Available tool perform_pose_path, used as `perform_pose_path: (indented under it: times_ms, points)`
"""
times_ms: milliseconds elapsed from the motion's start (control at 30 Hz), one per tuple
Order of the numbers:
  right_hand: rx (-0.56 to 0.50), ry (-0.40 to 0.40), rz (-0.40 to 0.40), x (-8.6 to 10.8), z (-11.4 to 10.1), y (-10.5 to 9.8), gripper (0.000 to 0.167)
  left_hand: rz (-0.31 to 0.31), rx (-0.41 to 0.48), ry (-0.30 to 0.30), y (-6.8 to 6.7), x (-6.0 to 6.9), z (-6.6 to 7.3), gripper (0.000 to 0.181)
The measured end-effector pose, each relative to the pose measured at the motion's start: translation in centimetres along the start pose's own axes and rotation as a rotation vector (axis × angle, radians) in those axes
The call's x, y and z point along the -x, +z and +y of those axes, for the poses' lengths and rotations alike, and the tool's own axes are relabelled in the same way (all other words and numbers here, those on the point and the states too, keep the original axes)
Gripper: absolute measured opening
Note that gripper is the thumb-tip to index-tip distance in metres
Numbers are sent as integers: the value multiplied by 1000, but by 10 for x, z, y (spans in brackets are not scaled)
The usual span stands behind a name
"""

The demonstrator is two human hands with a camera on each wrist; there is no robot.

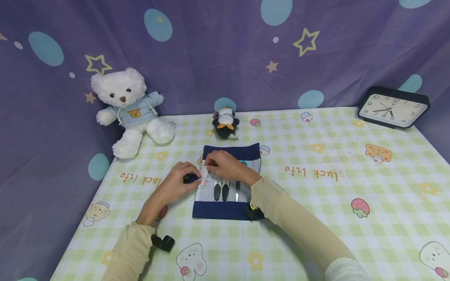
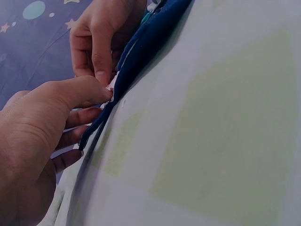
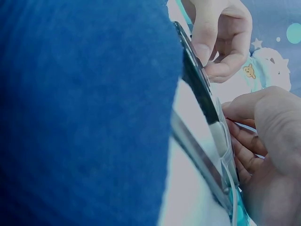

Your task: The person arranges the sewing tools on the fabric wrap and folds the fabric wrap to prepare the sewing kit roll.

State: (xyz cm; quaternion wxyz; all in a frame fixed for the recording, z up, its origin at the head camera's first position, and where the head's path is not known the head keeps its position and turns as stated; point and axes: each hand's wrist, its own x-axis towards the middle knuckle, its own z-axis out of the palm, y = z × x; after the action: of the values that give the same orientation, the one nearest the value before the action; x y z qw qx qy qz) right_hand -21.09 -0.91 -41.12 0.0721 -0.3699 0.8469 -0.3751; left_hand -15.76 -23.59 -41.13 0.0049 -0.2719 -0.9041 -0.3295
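A navy-and-grey fabric tool roll (image 1: 225, 210) lies unfolded on the table. Several slim tools sit in its pockets: two with black handles (image 1: 217, 192) and a pointed metal one (image 1: 238, 191). My left hand (image 1: 175, 180) grips the roll's left edge, its thumb on top and fingers underneath in the left wrist view. At the left pocket, my right hand (image 1: 226, 166) pinches a small whitish piece with reddish print (image 1: 206, 169); its exact kind is unclear. Both hands (image 3: 268, 136) nearly meet there. In the right wrist view, navy cloth (image 3: 84, 113) covers much of the scene.
A white teddy bear (image 1: 135, 111) sits at the back left. Behind the roll lies a penguin plush (image 1: 225, 123). A black-framed clock (image 1: 393, 107) stands at the back right. The checked tablecloth (image 1: 309, 234) reaches the purple curtain (image 1: 218, 58).
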Motion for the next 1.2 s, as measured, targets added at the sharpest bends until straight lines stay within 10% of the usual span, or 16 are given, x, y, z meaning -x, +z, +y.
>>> perform_pose_path:
  times_ms: [1200]
  points:
    - [59,-39,-57,-1,-4,0,13,-1,-13,13,-1,1,-1,9]
